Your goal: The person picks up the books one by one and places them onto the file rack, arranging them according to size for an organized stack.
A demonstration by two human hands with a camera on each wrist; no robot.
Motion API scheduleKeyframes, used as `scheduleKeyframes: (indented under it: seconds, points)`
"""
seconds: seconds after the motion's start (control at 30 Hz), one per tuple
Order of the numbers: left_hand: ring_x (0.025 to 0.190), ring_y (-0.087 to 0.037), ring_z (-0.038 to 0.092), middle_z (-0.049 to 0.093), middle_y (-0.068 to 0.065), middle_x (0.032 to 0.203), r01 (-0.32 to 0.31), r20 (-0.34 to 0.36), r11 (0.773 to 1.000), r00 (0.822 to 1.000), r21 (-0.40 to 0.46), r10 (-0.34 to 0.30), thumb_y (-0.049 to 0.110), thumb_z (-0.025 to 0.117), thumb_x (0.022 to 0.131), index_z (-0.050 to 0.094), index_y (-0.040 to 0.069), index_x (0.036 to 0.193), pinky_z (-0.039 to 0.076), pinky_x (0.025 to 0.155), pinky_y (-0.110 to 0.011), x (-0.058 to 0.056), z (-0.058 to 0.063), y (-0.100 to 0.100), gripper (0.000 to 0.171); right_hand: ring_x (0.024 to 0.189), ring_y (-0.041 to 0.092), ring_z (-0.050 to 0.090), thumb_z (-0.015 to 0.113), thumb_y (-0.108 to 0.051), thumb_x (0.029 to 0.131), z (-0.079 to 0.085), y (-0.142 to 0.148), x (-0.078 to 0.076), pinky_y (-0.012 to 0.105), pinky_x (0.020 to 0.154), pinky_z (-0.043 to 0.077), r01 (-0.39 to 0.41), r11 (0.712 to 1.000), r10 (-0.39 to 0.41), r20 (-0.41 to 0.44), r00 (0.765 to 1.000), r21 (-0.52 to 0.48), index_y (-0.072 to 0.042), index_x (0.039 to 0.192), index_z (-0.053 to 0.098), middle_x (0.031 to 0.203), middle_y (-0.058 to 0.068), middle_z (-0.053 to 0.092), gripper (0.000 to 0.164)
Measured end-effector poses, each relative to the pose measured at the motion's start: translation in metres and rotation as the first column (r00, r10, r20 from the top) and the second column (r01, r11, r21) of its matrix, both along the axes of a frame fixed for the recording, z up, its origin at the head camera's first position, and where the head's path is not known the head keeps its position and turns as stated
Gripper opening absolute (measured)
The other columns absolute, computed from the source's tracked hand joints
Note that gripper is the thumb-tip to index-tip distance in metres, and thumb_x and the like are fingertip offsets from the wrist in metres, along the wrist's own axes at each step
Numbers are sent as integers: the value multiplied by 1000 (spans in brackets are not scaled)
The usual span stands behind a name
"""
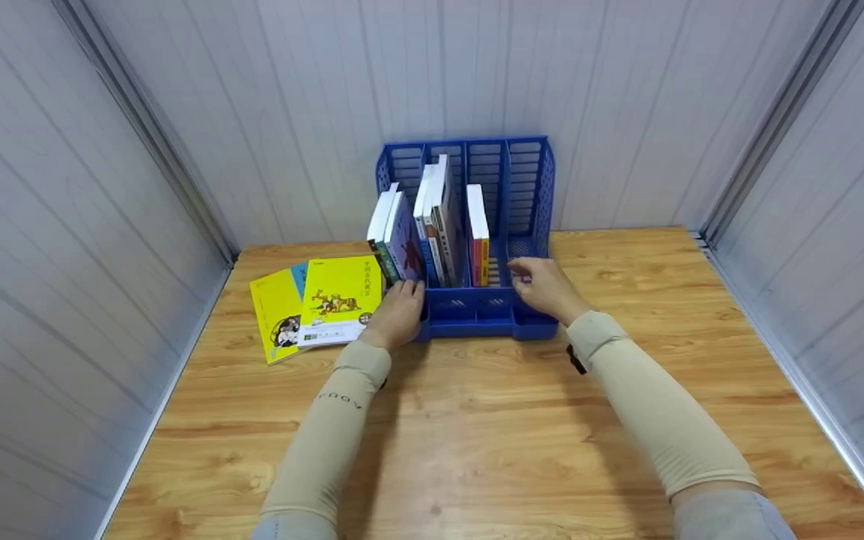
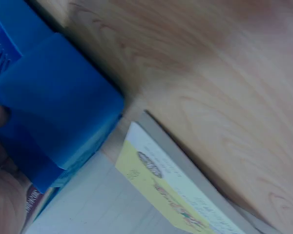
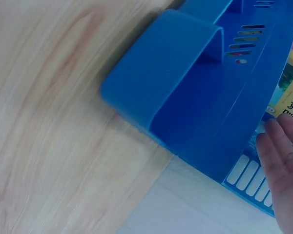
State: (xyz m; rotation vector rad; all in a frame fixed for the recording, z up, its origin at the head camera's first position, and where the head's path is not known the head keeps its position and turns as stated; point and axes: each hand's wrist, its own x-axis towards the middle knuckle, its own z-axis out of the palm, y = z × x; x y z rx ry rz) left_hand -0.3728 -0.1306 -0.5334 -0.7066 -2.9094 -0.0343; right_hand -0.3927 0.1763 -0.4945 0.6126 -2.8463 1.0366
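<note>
A blue book rack (image 1: 469, 328) with several upright compartments stands against the back wall. My left hand (image 1: 396, 313) is at its front left corner, next to a purple-covered book (image 1: 406, 232) and a white-edged book (image 1: 381, 217). In the left wrist view that hand lies partly outside the picture, and its fingertips are hidden. At the rack's right-hand compartment is my right hand (image 1: 546, 287), holding nothing; the right wrist view shows its fingers (image 3: 279, 146) fairly straight. Thick books (image 1: 432, 202) stand in the second compartment, and red and yellow books (image 1: 479, 247) in the third.
On the table (image 1: 492, 420), left of the rack, a yellow book (image 1: 342, 289) with a tiger picture overlaps another yellow book (image 1: 271, 307) and a blue one (image 1: 299, 276). White panel walls (image 1: 312, 112) enclose the table at the back and both sides.
</note>
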Motion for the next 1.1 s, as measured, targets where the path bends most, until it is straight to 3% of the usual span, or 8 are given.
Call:
scheduleKeyframes:
  seconds: [0.13,0.3,0.4,0.53,0.7,0.83,0.97,1.1]
  points:
    - [134,-45,55,60,-29,145,35,-44,999,998,16,-35,11,62,107,50,-9,156,46,121,-53,3,-4,-8,54,136,46,64,64,-7,105,-5,4,1,58,115,52,3,998,-4,11,1000,58,7,145,63,147,28,66,42]
    - [121,-43,63,67,-26,129,76,-195,996,979,48,-65,7,63,105,62,-8,140,54,111,-51,5,-1,-22,38,145,48,56,60,-24,112,-16,6,1,61,121,46,8,984,-25,89,996,179,6,153,55,155,29,58,52]
    - [113,-40,67,70,-24,121,69,-268,995,962,74,-47,6,65,103,67,-8,130,58,104,-51,7,1,-32,29,145,49,55,55,-31,114,-23,4,0,63,123,42,18,973,-41,97,994,228,7,153,55,154,30,59,54]
    - [111,-40,69,71,-24,119,34,-298,990,954,135,8,5,67,103,69,-7,125,61,100,-51,12,-1,-48,25,140,50,60,50,-33,116,-30,-1,-2,67,124,38,49,966,-63,48,997,253,9,147,60,147,31,64,53]
    - [115,-42,69,71,-25,122,-69,-256,980,960,184,116,8,66,104,67,-7,128,61,100,-52,16,-4,-71,29,138,49,62,51,-34,116,-35,-1,-3,65,122,42,78,973,-87,34,996,215,9,145,63,144,30,66,53]
    - [118,-43,67,68,-27,127,-189,-160,957,961,221,226,14,61,107,65,-8,132,58,106,-53,17,-3,-90,33,137,49,63,54,-33,114,-36,-1,-4,63,119,46,71,980,-76,24,997,186,8,142,66,143,29,68,51]
    - [120,-44,65,65,-28,131,-309,-61,918,941,250,334,26,61,109,62,-8,136,57,107,-55,18,-2,-106,43,132,49,66,57,-31,113,-35,0,-5,62,117,48,66,981,-67,-4,998,183,7,136,70,138,28,71,47]
    - [120,-46,64,61,-31,134,-420,37,870,904,260,425,34,71,105,60,-11,136,57,104,-57,21,-5,-121,56,133,48,66,56,-32,113,-36,1,-5,61,116,49,62,983,-66,20,998,173,7,136,71,139,28,71,47]
